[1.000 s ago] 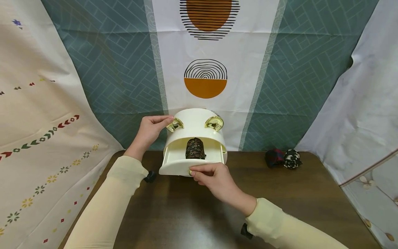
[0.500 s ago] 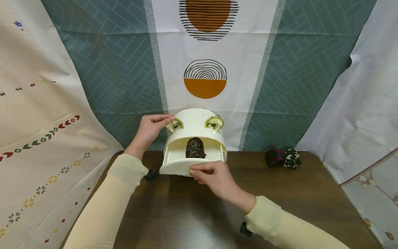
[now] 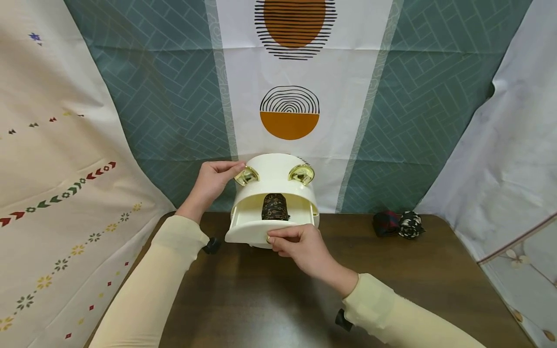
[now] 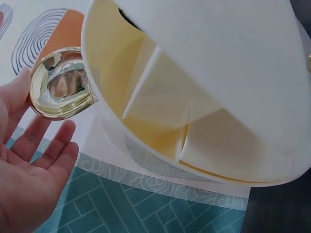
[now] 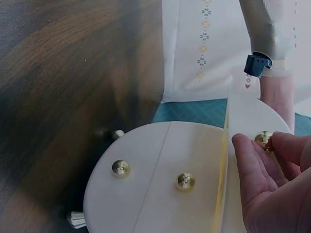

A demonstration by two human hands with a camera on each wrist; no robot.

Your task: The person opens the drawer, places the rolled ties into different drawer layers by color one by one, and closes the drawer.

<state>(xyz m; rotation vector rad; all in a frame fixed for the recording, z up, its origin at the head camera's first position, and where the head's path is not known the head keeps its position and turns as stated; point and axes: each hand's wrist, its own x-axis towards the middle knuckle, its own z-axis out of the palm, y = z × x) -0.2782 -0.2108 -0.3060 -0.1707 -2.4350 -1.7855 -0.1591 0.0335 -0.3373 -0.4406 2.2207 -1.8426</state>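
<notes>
A small white rounded drawer box with two gold ear-shaped handles stands at the back of the table. My left hand pinches the left gold ear between thumb and index finger, the other fingers spread below it. Its top drawer is pulled out, and a rolled dark patterned cloth lies inside. With thumb and fingertips my right hand pinches the gold knob on that drawer's front. Two lower drawers with gold knobs sit flush in the right wrist view.
Two rolled cloths, one navy and red, one black and white, lie at the table's back right. A patterned fabric hangs right behind the box. Light printed cloths enclose the left and right sides of the brown table.
The top drawer has slid slightly inward with my right hand on its knob. My left hand keeps its hold on the ear. The head view has shifted slightly.
</notes>
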